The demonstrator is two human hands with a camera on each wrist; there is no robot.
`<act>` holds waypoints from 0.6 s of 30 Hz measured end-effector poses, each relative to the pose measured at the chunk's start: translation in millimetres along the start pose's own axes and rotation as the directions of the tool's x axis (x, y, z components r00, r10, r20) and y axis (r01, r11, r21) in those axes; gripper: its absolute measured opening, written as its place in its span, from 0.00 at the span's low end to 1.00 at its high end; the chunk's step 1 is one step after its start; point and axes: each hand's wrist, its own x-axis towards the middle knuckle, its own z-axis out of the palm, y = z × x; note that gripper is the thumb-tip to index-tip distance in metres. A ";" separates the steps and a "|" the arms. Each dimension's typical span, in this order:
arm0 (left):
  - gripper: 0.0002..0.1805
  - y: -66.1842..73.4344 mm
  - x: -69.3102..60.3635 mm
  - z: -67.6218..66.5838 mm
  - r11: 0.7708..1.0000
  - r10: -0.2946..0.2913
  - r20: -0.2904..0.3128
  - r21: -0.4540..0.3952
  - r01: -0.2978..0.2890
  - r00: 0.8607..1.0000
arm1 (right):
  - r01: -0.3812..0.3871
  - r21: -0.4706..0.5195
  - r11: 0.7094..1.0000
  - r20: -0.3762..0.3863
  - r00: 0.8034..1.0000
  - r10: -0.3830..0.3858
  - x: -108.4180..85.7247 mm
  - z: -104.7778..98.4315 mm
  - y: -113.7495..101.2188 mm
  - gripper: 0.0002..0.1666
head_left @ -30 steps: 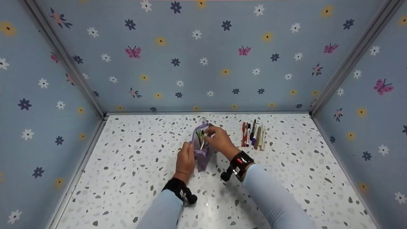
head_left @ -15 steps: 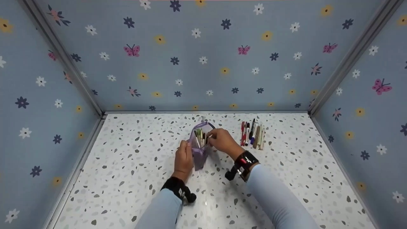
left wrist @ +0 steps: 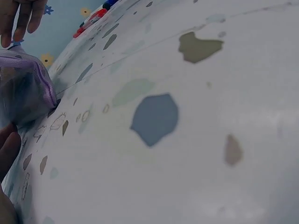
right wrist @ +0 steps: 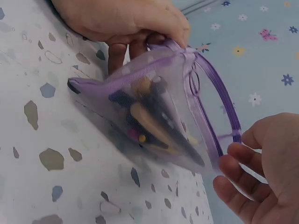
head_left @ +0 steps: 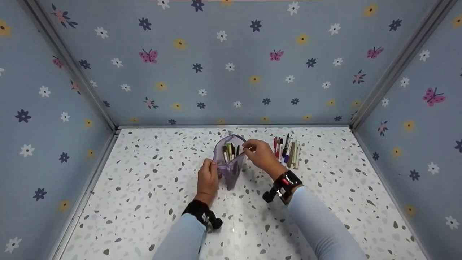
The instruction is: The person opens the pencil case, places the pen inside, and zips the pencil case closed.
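Observation:
A purple mesh pencil pouch stands with its zipped mouth open, several pens and markers inside. Its left edge is gripped by my left hand, thumb on the near side; the right wrist view shows this left hand over the top corner. My right hand is at the opposite rim, where thumb and forefinger pinch the purple zipper edge in the right wrist view. Through the mesh dark and tan pens show. Only part of the pouch appears in the left wrist view.
To the right of the pouch, a loose row of pens and markers in red, black, white, purple and tan lies on the speckled tabletop. Blue flowered panels rise at the back and both sides.
My right hand has come up out of the pouch to its right rim, which is now pulled wider. The pens inside show more fully. My left hand keeps its hold.

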 end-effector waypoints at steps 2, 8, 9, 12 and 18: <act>0.12 0.1 0.5 0.0 1.000 0.001 0.002 0.002 -0.001 1.000 | -0.010 0.003 1.000 -0.028 1.000 0.010 -0.4 -7.0 5.9 0.13; 0.12 -5.2 0.9 1.1 1.000 0.023 0.000 0.003 -0.023 1.000 | -0.192 -0.036 0.981 -0.112 0.976 0.187 -1.4 -40.8 33.3 0.16; 0.12 -4.8 0.6 0.9 1.000 0.022 0.003 0.002 -0.022 1.000 | -0.237 -0.043 0.971 -0.127 0.965 0.229 -2.1 -47.5 40.1 0.17; 0.12 -4.1 -0.2 0.9 1.000 0.018 0.007 0.007 -0.018 1.000 | -0.336 -0.082 0.938 -0.173 0.932 0.319 -4.8 -68.0 62.4 0.20; 0.12 -1.4 -1.0 0.2 1.000 0.027 0.014 -0.002 -0.027 1.000 | -0.458 -0.196 0.867 -0.195 0.885 0.423 -18.0 -103.0 101.1 0.27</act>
